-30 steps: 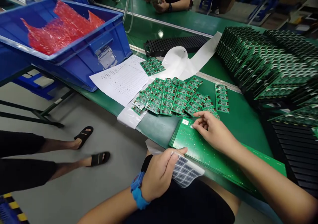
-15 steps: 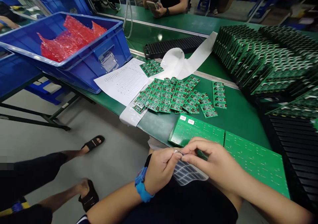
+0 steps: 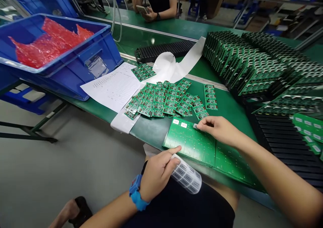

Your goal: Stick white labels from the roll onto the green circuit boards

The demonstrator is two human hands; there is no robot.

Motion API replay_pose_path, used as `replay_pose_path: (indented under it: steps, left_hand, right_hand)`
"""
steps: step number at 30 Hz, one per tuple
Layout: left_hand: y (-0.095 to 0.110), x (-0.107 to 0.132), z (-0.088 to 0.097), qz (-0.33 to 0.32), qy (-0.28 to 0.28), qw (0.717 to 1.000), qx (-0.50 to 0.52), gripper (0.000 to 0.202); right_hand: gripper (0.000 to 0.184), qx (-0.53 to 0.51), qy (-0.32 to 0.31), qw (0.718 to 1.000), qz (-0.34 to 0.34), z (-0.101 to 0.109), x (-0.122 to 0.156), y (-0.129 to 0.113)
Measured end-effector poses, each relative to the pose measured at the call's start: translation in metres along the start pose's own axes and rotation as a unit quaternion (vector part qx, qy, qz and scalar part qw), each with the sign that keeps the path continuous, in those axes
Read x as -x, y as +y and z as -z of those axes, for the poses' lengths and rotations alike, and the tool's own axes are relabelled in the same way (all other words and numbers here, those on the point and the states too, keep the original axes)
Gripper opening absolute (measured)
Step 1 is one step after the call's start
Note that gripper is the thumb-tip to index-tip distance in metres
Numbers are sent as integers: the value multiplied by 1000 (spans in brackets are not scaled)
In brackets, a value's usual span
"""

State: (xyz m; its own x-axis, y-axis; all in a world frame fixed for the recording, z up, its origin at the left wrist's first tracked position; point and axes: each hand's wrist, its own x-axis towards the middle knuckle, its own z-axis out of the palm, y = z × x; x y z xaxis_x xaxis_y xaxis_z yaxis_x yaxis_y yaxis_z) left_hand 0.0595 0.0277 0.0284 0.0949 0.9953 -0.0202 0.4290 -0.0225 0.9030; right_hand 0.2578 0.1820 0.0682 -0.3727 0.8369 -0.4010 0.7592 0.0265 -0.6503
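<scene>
My left hand [image 3: 158,170] grips a curled sheet of labels [image 3: 188,176] near the table's front edge, with one finger stretched toward the boards. A small label [image 3: 195,126] is pinched between the thumb and fingertips of my right hand [image 3: 214,128], at the upper part of a stack of green circuit boards [image 3: 189,143]. Whether the label touches the board I cannot tell. Two white labels [image 3: 180,123] sit side by side at that board's far left corner. Another green board [image 3: 234,162] lies against the stack on the right, partly under my right forearm.
Small populated circuit boards [image 3: 158,101] lie in a loose pile beyond the stack. Black racks hold upright boards [image 3: 252,63] at the right. A printed sheet [image 3: 111,86] and a blue bin [image 3: 101,49] with red plastic stand left. Across the bench, a person [image 3: 158,2] holds a phone.
My right hand has left the label sheet, taking a small label forward and up onto the board area. My left hand stays low with the sheet, which now curls. The view has shifted right.
</scene>
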Motion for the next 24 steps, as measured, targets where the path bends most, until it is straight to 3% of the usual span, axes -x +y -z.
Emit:
replay_pose_path:
  steps: [4,7,11,14,16,19,21,24]
  left_hand:
    - [0,-1,1,10,-5,1000,0,21]
    - [1,-2,2,13,-3,1000,-1,21]
    - [1,-3,2,20,-6,1000,-9,23]
    - [1,-3,2,29,-11,999,-4,22]
    - [0,-2,2,34,-12,999,0,22]
    - [0,-2,1,38,-7,999,4,22]
    - [1,-3,1,39,-3,999,8,24]
    - [2,-4,1,44,-1,999,8,26]
  right_hand:
    - [27,26,-7,1000,-8,-13,-3,-7]
    - [26,69,23,997,20,-20,-1,-9]
    - [16,201,124,965,116,-22,5,-7]
    - [27,196,195,952,130,-14,10,0]
    - [31,99,149,976,128,-6,11,6]
    - [27,-10,27,994,107,0,11,14]
    - [27,-11,6,995,96,-1,9,16]
    - [25,53,26,992,112,-10,9,15]
